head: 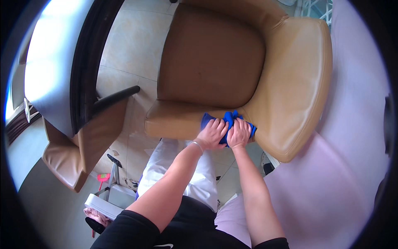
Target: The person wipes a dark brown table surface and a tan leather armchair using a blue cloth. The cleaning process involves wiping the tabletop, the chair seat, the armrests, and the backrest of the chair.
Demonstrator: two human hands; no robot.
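Observation:
A bunched blue cloth (229,119) lies against the near armrest of a tan leather armchair (292,84), close to where the armrest meets the backrest. My left hand (214,133) holds the left part of the cloth, with a bracelet at its wrist. Right beside it, my right hand (239,133) grips the cloth's right part. The chair's brown seat (211,59) is beyond both hands. Parts of the cloth are hidden under my fingers.
A table with a dark edge (84,62) stands at the left, a second tan chair (67,155) below it. A stepladder (105,205) with a pink cloth (95,216) is at lower left. Pale purple fabric (326,193) spreads along the right. Tiled floor (127,46) shows between table and armchair.

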